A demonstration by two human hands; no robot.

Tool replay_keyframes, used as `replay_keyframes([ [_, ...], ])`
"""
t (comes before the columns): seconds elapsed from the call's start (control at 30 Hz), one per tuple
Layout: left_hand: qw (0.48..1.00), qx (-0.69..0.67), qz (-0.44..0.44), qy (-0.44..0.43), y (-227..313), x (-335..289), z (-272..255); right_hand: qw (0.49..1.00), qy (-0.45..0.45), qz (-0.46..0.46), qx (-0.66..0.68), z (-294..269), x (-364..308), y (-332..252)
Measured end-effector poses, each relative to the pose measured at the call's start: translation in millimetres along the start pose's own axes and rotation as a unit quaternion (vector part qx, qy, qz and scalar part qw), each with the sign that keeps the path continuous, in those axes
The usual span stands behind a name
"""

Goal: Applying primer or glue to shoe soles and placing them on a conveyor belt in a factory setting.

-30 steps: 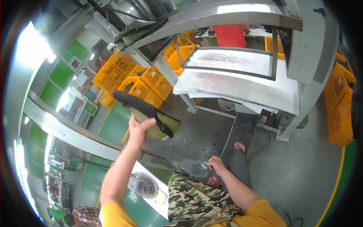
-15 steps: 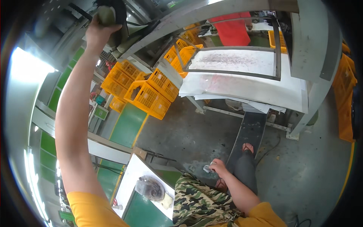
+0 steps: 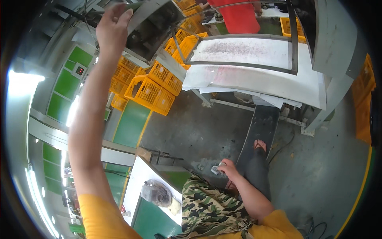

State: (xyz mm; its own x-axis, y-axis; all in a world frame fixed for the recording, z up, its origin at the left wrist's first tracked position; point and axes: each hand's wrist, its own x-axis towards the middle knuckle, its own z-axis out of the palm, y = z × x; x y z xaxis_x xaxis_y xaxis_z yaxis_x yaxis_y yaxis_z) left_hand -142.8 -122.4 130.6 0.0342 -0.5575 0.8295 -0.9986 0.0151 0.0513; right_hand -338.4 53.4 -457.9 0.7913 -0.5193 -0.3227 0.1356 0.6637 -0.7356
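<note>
High at the upper left, my left hand (image 3: 113,30) is raised to a dark machine (image 3: 145,36). Its fingers are curled and partly blurred at the edge of a grey-green piece (image 3: 137,5); what they hold is too unclear to name. Low beside my knee, my right hand (image 3: 228,169) is closed round a small whitish object (image 3: 216,170), mostly hidden by the fingers. To the left of my camouflage apron (image 3: 211,207), a grey, dusty lump-like object (image 3: 156,192) and a cream-coloured pad (image 3: 174,206) lie on a white-topped surface (image 3: 137,175).
Ahead stands a metal frame (image 3: 294,47) over a table spread with stained white sheets (image 3: 254,81). Yellow crates (image 3: 153,93) are stacked to its left, orange crates (image 3: 363,107) at the far right. My foot rests on a dark sloping board (image 3: 262,127). A person in red (image 3: 238,18) stands beyond.
The view has shifted slightly. My left hand no longer shows the round greenish piece it gripped, and the dark equipment beside it has left view. The right hand still grips the small whitish object.
</note>
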Motion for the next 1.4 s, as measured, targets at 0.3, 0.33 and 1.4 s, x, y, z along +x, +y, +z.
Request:
replay_keyframes([
  [0.3,0.803,-0.584,0.121,-0.003,178.7,-222.2,-79.3,0.997,0.059,-0.035,-0.045,-22.7,16.7,-11.0],
  [0.33,0.817,-0.569,0.093,0.011,199.6,-237.3,-122.2,0.998,0.000,0.017,-0.052,8.8,-0.6,14.9],
  [1.4,0.734,-0.597,0.070,0.317,170.2,-370.6,-300.0,0.997,0.053,0.034,-0.055,-28.9,-72.2,-4.6],
])
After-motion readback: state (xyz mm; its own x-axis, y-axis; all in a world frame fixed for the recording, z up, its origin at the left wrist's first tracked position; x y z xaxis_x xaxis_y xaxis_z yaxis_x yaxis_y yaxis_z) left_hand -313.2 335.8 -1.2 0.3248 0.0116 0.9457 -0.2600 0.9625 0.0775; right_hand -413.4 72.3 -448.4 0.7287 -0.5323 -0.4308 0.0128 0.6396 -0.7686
